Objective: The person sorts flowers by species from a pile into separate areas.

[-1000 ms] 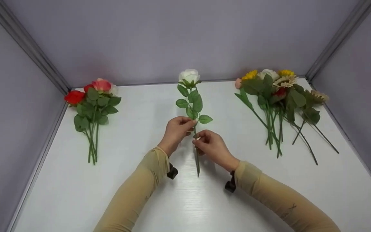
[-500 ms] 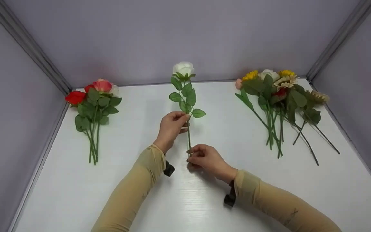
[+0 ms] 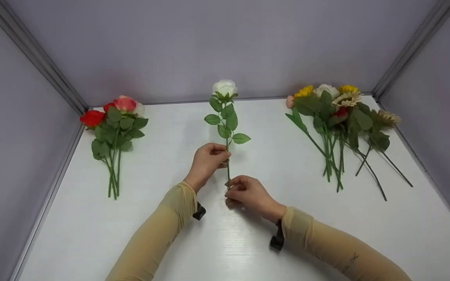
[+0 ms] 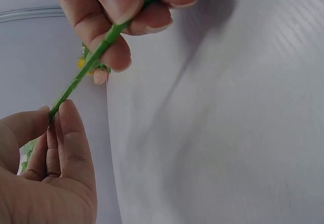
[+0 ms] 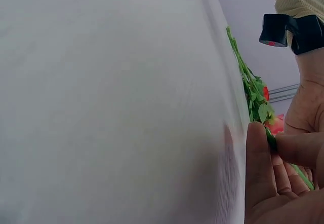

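Green stem in staggered hands

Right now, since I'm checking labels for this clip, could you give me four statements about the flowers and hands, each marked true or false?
1. The left hand holds the stem of the white rose nearer its bloom than the right hand does. True.
2. The right hand holds nothing. False: it pinches the same stem.
3. The bunch on the left includes a red bloom. True.
4. The held rose is leafless. False: it has green leaves.
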The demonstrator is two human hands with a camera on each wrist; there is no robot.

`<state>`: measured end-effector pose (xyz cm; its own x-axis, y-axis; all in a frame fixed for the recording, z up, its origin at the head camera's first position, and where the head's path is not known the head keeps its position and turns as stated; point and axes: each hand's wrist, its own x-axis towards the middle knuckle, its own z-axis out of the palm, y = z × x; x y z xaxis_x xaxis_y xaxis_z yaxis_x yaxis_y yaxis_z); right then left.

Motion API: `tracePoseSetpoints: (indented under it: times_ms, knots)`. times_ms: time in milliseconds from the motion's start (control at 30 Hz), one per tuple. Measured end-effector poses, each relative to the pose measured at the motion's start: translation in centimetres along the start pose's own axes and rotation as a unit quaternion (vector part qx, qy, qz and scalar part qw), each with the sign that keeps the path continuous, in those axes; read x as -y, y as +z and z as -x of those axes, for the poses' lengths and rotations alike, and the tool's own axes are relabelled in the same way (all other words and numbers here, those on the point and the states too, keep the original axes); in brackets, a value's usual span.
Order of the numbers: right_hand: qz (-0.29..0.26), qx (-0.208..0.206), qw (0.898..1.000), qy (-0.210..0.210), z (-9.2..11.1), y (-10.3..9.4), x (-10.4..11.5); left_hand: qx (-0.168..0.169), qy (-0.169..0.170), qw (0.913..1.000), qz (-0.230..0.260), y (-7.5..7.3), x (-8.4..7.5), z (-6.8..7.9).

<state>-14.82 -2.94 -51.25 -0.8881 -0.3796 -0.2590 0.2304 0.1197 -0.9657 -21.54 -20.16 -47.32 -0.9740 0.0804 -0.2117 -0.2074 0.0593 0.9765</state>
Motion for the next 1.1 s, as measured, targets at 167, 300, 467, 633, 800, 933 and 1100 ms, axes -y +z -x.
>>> tracePoseSetpoints:
  times_ms: [167,300,467,633,800,933,1100]
  knots:
    - [0.087,0.024,0.995,-0.04,-0.2,0.2,0.7,-0.031,0.006,0.9989,-0.035,-3.1,0.0,0.0]
    - [0.247,0.031,0.964,-0.098,-0.3,0.3,1.3,-0.071,0.013,0.9934,-0.089,-8.2,-0.3,0.4]
    - [0.456,0.026,0.871,-0.182,-0.7,0.7,2.0,-0.128,0.001,0.9778,-0.166,-16.0,-1.3,1.8]
    - [0.561,0.024,0.792,-0.24,-1.5,1.7,2.8,-0.203,-0.021,0.9464,-0.251,-22.3,-2.0,3.2]
    - [0.596,0.036,0.762,-0.25,-2.2,3.2,3.6,-0.253,-0.03,0.921,-0.294,-26.0,-1.1,3.9]
    - [0.603,0.042,0.754,-0.257,-2.6,4.4,3.8,-0.259,-0.032,0.9189,-0.296,-26.9,0.0,4.2]
    - [0.604,0.053,0.752,-0.257,-2.7,5.1,3.5,-0.246,-0.038,0.9181,-0.309,-27.1,1.3,3.8]
